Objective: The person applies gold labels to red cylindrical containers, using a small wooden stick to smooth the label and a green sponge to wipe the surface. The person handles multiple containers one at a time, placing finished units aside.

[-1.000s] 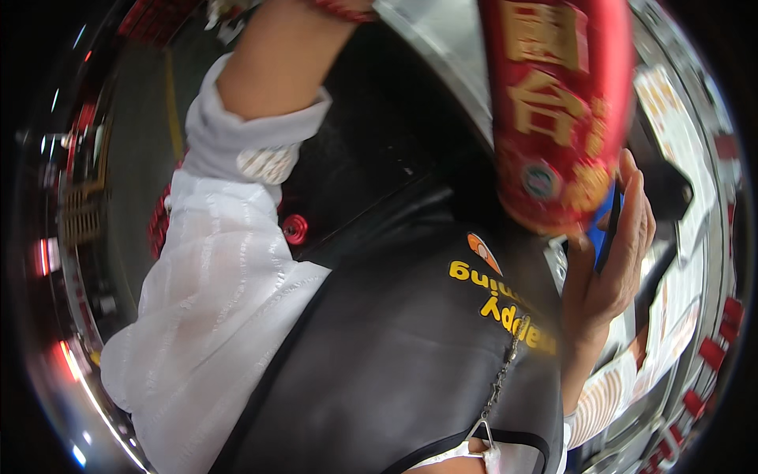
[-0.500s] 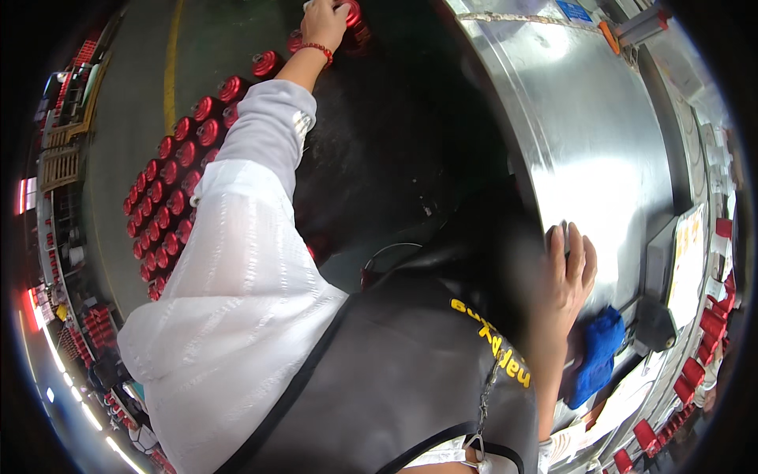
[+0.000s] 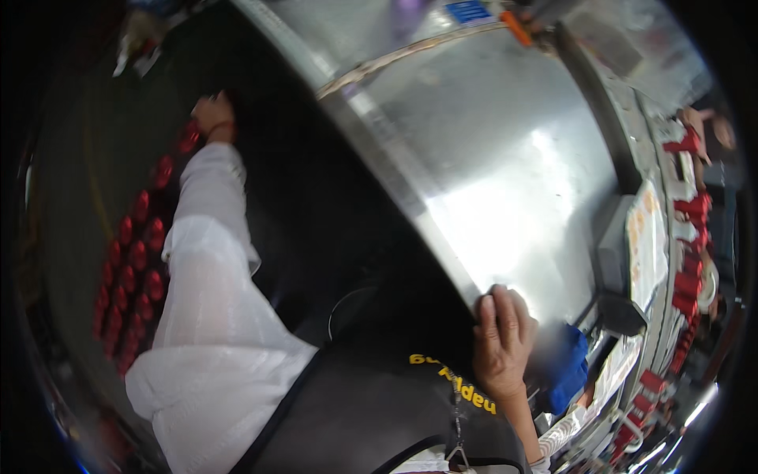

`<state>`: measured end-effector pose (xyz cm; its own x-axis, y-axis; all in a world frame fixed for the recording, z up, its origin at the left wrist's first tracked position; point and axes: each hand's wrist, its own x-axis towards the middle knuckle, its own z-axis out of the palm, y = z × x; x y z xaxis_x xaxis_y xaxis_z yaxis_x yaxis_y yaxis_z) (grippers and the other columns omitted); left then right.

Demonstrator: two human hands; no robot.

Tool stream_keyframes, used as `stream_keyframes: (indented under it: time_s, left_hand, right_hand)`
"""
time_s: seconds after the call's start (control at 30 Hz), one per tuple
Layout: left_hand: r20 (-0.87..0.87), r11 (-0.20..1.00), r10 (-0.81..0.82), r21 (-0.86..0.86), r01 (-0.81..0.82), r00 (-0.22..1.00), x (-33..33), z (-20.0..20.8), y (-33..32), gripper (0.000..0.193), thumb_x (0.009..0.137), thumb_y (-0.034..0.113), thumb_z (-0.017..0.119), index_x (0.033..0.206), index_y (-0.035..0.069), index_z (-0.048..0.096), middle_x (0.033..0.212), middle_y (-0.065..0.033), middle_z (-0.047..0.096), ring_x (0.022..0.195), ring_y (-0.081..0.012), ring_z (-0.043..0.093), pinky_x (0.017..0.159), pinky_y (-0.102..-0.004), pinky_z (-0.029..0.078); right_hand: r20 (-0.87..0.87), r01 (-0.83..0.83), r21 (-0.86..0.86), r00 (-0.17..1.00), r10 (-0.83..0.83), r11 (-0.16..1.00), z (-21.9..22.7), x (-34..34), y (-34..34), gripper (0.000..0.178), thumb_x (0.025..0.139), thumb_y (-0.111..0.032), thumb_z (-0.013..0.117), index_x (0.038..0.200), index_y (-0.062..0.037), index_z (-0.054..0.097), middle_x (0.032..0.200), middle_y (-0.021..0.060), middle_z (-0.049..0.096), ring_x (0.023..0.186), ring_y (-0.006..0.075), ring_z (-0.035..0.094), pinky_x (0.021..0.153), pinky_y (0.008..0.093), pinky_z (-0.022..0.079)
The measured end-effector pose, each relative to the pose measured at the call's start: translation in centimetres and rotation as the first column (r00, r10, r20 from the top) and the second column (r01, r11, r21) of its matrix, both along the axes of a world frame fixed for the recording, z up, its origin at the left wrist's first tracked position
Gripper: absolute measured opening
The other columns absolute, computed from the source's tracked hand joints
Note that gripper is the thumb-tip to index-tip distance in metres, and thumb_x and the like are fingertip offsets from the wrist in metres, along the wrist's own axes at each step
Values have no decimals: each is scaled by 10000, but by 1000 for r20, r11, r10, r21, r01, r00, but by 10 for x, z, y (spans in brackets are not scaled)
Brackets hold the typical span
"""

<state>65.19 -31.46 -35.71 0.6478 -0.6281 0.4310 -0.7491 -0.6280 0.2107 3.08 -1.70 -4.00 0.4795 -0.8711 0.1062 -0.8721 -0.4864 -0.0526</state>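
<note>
My left hand [image 3: 212, 114] reaches far out at the end of a stretched arm, low over the dark floor. Its fingers look curled, but blur and the hand itself hide what is in them. Just beside it stands a shiny red rounded container [image 3: 189, 136], the end one of a group of similar red containers [image 3: 128, 278] in rows on the floor. My right hand [image 3: 503, 340] rests on the near edge of a metal table [image 3: 505, 205], fingers stretched out over the rim and holding nothing that I can see.
A blue cloth-like bundle [image 3: 568, 367] lies right of my right hand. Farther along are a dark box-shaped object [image 3: 620, 316] and an orange-handled tool [image 3: 517, 28]. Red goods and another person's hand [image 3: 695, 126] show at the far right. A thin hoop [image 3: 335, 312] is near my apron.
The view has swung, so the table fills more of it. The red container seen in my left hand earlier cannot be made out there now. My right hand stays on the table edge.
</note>
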Motion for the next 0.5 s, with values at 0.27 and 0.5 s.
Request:
stream_keyframes:
  time_s: [0.27, 0.5]
  left_hand:
    - [54, 983, -2, 185, -8, 999, -11, -8, -2, 288, 931, 374, 611, 924, 105, 714, 935, -159, 708, 829, -367, 698, 674, -503, 570]
    - [34, 991, -121, -57, 123, 992, -67, 69, 22, 429, 935, 391, 666, 1085, -11, 680, 1055, -234, 692, 1021, -408, 660, 881, -485, 528]
  right_hand:
    - [322, -25, 137, 946, -21, 990, 45, -19, -16, 508, 794, -102, 743, 1283, -57, 612, 1327, 118, 590, 1213, 321, 571, 889, 418, 461]
    - [434, 339, -229, 874, -216, 913, 148, -162, -89, 297, 865, 91, 604, 1134, -22, 663, 1161, 156, 622, 1066, 305, 641, 849, 342, 516]
